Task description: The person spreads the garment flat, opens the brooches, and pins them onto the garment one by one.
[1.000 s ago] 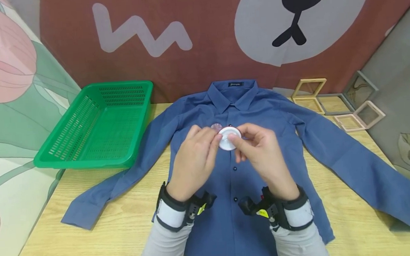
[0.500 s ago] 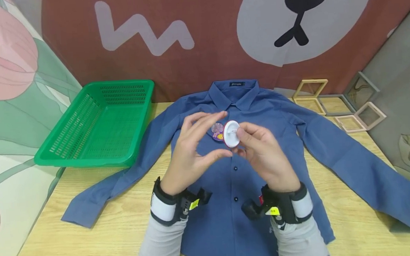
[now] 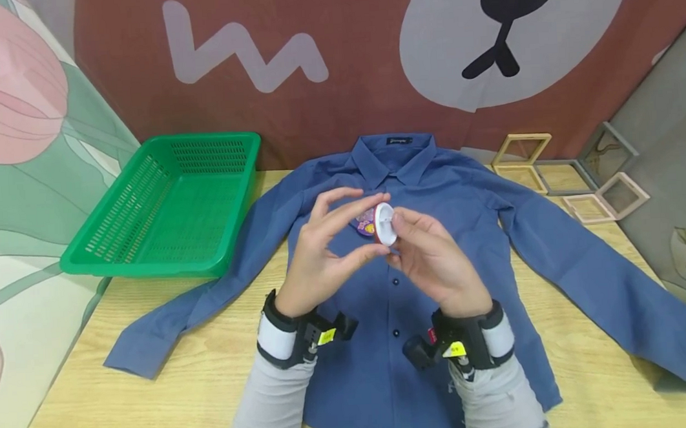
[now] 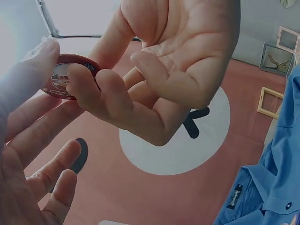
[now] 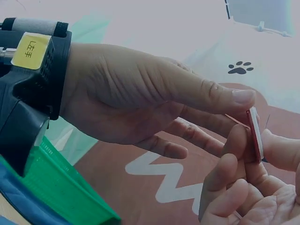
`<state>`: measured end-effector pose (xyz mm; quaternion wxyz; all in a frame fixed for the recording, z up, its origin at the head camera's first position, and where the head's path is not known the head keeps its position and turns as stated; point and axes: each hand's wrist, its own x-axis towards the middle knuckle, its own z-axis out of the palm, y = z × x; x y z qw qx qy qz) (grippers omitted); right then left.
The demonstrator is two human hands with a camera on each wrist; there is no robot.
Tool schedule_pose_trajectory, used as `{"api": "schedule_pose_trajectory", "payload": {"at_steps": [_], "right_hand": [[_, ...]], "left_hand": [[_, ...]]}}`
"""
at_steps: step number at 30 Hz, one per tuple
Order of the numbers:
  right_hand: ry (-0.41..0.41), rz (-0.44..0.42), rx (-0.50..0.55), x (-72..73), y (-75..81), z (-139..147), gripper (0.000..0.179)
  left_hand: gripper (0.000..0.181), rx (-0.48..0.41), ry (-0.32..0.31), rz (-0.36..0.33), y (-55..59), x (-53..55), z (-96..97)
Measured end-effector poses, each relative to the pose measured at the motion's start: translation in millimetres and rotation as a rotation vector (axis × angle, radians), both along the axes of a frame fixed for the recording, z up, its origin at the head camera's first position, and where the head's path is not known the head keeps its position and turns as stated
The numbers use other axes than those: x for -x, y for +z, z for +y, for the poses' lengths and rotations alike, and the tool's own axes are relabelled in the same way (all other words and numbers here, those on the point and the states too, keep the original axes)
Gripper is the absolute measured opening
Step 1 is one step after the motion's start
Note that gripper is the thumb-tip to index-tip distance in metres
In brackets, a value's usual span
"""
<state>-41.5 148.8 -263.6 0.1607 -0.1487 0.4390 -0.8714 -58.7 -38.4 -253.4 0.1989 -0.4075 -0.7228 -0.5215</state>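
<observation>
A round pin badge (image 3: 384,225), red on its front and white on its back, is held up over the blue shirt (image 3: 347,291). My left hand (image 3: 322,254) grips its rim between thumb and fingertips. With thumb on the back and fingers on the printed front, my right hand (image 3: 438,254) pinches it from the other side. In the right wrist view, a thin pin needle (image 5: 267,121) stands away from the white back, near the right thumb. A second badge, purple and yellow (image 3: 365,224), shows on the shirt's chest behind the left fingers, partly hidden.
The shirt lies front up with its sleeves spread across the wooden table (image 3: 156,418). A green plastic basket (image 3: 202,202) stands at the back left, touching a sleeve. Several small hinged frames (image 3: 584,208) stand at the back right. A printed cloth (image 3: 359,77) hangs behind.
My left hand first opened away from the badge, then came back to its rim. The badge has turned from facing its back toward the head camera to nearly edge-on, in the right hand's pinch.
</observation>
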Motion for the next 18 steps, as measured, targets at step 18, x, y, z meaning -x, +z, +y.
{"api": "schedule_pose_trajectory", "payload": {"at_steps": [18], "right_hand": [[-0.17, 0.1, -0.899, 50.0, -19.7, 18.7, 0.033]], "left_hand": [[0.051, -0.05, 0.011, -0.224, -27.2, 28.1, -9.4]]}}
